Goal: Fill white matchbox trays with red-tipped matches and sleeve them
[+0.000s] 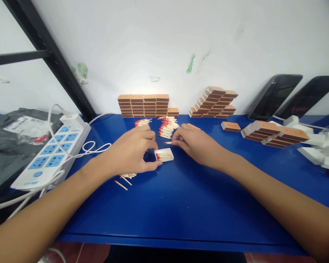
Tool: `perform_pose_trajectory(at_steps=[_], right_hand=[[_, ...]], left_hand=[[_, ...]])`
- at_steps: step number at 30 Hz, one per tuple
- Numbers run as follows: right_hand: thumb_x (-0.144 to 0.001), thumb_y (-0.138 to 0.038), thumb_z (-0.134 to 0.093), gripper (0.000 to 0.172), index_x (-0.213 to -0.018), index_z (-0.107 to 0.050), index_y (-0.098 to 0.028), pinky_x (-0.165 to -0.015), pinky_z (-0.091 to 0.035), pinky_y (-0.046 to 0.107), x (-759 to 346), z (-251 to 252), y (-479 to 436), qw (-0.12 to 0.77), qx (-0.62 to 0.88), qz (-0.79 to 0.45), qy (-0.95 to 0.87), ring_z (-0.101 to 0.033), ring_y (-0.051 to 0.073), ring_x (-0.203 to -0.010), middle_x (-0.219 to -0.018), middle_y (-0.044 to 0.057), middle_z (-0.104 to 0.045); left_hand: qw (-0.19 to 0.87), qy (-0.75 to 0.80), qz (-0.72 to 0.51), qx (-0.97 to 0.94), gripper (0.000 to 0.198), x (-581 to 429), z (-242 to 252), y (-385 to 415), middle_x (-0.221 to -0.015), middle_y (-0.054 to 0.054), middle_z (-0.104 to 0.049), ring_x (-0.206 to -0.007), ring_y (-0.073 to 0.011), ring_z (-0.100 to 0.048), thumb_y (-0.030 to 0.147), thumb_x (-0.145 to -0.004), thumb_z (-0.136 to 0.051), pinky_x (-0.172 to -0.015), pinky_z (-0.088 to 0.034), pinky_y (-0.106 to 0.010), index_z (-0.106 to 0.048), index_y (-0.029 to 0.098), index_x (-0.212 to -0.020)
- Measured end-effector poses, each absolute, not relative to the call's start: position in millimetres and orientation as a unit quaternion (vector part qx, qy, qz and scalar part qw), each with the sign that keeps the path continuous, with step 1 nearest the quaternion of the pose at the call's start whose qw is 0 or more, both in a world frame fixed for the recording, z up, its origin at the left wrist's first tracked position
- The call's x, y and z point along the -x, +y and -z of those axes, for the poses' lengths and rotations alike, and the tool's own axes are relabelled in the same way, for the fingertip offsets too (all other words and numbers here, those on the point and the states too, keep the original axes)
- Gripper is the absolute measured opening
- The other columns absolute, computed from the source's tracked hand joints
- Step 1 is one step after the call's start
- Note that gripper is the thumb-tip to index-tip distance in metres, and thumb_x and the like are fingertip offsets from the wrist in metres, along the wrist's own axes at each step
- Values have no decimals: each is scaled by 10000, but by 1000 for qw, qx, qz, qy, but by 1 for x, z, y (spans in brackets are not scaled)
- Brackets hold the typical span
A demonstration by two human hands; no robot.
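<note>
Matchbox tray (164, 155), small, white card, open-topped, part-filled with red-tipped matches: lies flat on the blue desk (181, 204), about mid-width and nearer the back edge than the front, between the two hands.

Left edge: grey plastic bag (8, 146), crumpled, white label on top. Beside it, white power strip with blue sockets (53, 155), lying aslant; its white cable (95, 148) loops toward the middle of the desk.

Left hand (131, 151): fingers curled, thumb and fingertips closed on the tray's left end, thumb against its near side. Loose wooden matches (124, 180), a few, scattered just beside the heel of this hand.

Back edge, centre: squared stack of brown matchboxes (144, 106), set against the white wall. In front of it, small heap of matches (142, 122); just to its right, larger heap of matches (167, 127).

Single match (168, 143), red tip pointing left: pinched between thumb and forefinger of the right hand (197, 144), just behind the tray; whether it touches the tray cannot be told.

Back edge, right of centre: slanted stack of brown matchboxes (214, 102). Near it, lone matchbox (230, 126), flat. Further right, row of matchboxes (274, 131), overlapping. Right edge: jumble of white card trays (318, 149). Behind these, two dark flat slabs (274, 95), leaning on the wall.
</note>
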State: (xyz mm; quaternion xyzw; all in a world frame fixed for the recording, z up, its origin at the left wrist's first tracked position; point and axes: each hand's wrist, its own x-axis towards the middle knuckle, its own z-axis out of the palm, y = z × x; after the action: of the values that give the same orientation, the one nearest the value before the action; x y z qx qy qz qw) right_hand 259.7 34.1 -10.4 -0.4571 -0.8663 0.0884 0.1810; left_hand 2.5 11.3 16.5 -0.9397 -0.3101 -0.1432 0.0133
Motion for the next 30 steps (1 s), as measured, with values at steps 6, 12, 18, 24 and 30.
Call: perform_pose_trajectory(at_steps=[6, 12, 18, 24, 30], right_hand=[[-1074, -230, -581, 81, -1019, -636, -209, -734, -438, 328, -264, 9, 29, 180, 444, -60, -876, -608, 204, -860, -1066, 75, -646], [-1082, -216, -574, 109, -1011, -655, -197, -730, -447, 350, -259, 9, 24, 156, 427, 13, -891, -628, 243, -940, -1045, 99, -650], [-1065, -195, -607, 104, -978, -664, -201, -694, -426, 340, -252, 3, 15, 153, 406, 13, -901, -608, 211, -848, -1024, 88, -663], [-1042, -135, -591, 113, -990, -660, -207, -663, -406, 329, -243, 9, 8, 143, 400, -11, -905, -618, 204, -848, -1038, 78, -661], [-1056, -239, -614, 73, -1047, -681, -213, -753, -457, 316, -253, 18, 26, 248, 390, -112, -880, -615, 184, -854, -1019, 51, -659]], left_hand=[[18, -316, 139, 938, 298, -2, -15, 13, -910, -68, -711, -921, -244, -646, 467, -922, -765, -846, -518, -397, -819, 178, -968], [14, -318, 147, 937, 279, -2, -12, 15, -920, -63, -723, -929, -240, -647, 454, -924, -770, -861, -522, -401, -819, 186, -984], [12, -318, 149, 936, 296, -2, -13, 15, -919, -68, -701, -936, -248, -630, 454, -935, -754, -884, -521, -424, -815, 169, -985], [13, -316, 149, 937, 300, -3, -13, 14, -948, -79, -714, -966, -256, -635, 469, -937, -758, -897, -527, -420, -809, 178, -987], [15, -315, 153, 937, 305, -2, -13, 14, -949, -75, -717, -955, -254, -641, 469, -929, -769, -888, -531, -417, -811, 173, -988]])
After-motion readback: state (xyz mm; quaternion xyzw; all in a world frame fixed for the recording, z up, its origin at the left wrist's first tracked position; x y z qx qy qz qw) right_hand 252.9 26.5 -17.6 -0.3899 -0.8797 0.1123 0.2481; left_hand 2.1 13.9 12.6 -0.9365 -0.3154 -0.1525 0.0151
